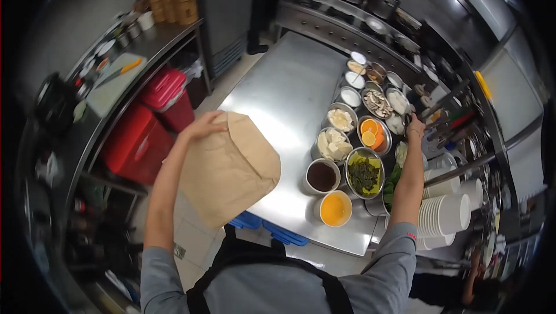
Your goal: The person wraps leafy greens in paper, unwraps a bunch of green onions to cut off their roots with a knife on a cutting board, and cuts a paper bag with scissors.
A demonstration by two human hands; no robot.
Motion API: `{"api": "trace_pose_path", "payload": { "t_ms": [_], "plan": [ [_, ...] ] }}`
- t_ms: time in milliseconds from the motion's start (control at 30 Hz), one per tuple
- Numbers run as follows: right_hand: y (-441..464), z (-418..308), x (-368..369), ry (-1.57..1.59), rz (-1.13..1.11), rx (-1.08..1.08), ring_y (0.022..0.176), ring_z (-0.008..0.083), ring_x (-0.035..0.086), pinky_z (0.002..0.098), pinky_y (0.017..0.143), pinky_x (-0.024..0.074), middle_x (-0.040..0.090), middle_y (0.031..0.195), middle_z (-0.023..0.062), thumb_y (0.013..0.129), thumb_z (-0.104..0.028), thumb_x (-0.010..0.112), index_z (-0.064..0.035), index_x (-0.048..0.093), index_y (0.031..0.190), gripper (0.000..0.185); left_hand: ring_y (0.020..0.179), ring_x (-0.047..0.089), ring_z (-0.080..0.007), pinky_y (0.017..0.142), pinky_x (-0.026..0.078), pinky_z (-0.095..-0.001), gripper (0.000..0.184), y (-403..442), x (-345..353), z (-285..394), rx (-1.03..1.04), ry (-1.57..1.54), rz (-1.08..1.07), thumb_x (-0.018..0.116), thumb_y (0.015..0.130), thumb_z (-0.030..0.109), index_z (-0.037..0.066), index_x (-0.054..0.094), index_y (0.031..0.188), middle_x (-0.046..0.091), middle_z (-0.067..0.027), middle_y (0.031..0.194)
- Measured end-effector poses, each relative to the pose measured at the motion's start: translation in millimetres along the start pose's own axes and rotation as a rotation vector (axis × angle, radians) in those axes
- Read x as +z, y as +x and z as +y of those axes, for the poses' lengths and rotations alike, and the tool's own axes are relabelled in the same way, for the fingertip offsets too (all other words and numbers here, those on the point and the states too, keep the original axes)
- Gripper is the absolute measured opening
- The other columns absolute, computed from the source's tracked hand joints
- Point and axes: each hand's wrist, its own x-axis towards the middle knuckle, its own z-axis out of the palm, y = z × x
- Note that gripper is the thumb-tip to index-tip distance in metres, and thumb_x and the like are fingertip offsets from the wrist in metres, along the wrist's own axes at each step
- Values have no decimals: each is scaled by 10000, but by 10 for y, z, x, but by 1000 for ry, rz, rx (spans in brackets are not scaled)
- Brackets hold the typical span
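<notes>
My left hand [207, 125] grips the top edge of a large brown paper bag [223, 169], which hangs over the table's left front edge. My right hand [415, 127] reaches out past the food containers, its fingers curled at a small dark thing too small to make out. Near that arm are a bowl of orange and lemon slices [372, 133], a bowl of sliced mushrooms [377, 104] and a bowl of dark green leaves [364, 175]. Closer to me stand a tub of dark brown liquid [322, 175] and a tub of yellow-orange liquid [335, 208].
Stacked white paper tubs [443, 215] lie on the right beside a metal shelf post. The steel table [278, 76] stretches forward to the stove [324, 19]. Red bins [139, 143] stand under the left counter, where a knife [121, 72] rests on a cutting board. Another person stands far back.
</notes>
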Motion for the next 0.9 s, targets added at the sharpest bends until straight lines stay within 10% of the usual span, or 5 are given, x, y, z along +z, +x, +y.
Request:
{"api": "trace_pose_path", "payload": {
  "t_ms": [200,433,567,700,900],
  "plan": [
    [-208,-428,-744,-3,47,52,1091,366,545,467,863,458,557,1194,160,903,-136,385,-297,393,1306,434,1364,187,-305,1096,200,-483,638,568,304,-42,238,414,-6,732,651,138,247,524,1245,271,-109,1449],
    [-1704,-1323,-1737,392,327,-367,852,395,607,459,704,464,615,863,240,891,-204,510,-201,449,1205,320,1385,169,-272,1107,127,-515,255,781,525,-158,368,411,-346,679,754,174,180,644,1006,439,-17,1374],
    [-3089,-1893,-1870,527,56,-351,673,394,575,439,608,425,569,693,200,866,-162,571,-125,463,1177,331,1315,315,-276,1072,224,-444,204,1188,603,-403,418,205,-531,670,754,316,144,652,862,513,-42,1300],
    [-4008,-1787,-1387,930,-208,-301,579,161,551,296,531,405,594,699,99,917,-146,508,-84,452,1158,255,1214,405,-265,1013,314,-367,165,1221,453,-237,409,268,-612,700,721,250,169,652,857,560,-81,1143],
    [-5232,-1778,-1158,2093,-553,61,865,144,508,243,704,372,597,1027,165,911,-157,485,-133,431,1077,176,1034,513,-186,860,417,-307,194,1121,179,-70,221,122,-436,759,699,250,154,671,842,588,-76,1031]
  ]
}}
